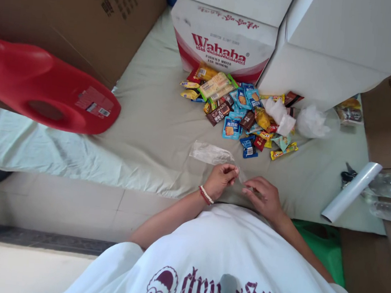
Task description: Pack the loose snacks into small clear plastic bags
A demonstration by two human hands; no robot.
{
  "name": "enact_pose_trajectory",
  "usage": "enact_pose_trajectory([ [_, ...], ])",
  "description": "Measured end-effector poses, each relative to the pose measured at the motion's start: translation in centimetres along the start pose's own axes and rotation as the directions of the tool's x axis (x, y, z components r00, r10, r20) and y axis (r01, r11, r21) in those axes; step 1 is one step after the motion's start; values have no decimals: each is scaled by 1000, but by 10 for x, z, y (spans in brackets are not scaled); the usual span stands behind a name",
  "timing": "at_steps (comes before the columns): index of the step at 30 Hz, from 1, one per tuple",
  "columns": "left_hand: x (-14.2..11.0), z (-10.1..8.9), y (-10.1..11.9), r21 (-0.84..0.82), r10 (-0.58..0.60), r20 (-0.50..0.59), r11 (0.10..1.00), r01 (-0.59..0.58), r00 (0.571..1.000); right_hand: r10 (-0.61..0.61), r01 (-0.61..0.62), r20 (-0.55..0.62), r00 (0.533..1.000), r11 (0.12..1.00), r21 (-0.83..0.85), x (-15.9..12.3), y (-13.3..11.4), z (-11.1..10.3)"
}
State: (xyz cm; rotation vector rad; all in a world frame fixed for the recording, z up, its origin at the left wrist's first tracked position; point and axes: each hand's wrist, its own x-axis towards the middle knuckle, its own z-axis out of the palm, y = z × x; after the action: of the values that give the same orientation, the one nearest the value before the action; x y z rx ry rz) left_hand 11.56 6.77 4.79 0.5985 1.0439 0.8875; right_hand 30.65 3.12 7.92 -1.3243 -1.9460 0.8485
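My left hand (220, 180), with a beaded bracelet at the wrist, pinches one end of a clear plastic bag (212, 153). The bag lies stretched out to the left across the pale cloth, thin and crumpled. Close to the pinched end is my right hand (263, 197), its thumb and fingers apart; whether a fingertip touches the plastic I cannot tell. Beyond both hands is a heap of wrapped snacks (233, 108) in blue, yellow, brown and red packets. A crumpled white plastic bag (311, 122) lies at the heap's right side.
A white and red carton (222, 43) stands behind the snacks, with white boxes (329, 53) to its right. A large red plastic container (49, 88) sits at left. On the right lie a plastic film roll (352, 192), scissors (347, 175) and clear bottles (385, 184).
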Motion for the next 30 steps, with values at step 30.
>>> enact_pose_trajectory([
  [30,-65,-78,1,293,397,-152,893,-342,905,450,-464,137,882,784,413,94,20,58],
])
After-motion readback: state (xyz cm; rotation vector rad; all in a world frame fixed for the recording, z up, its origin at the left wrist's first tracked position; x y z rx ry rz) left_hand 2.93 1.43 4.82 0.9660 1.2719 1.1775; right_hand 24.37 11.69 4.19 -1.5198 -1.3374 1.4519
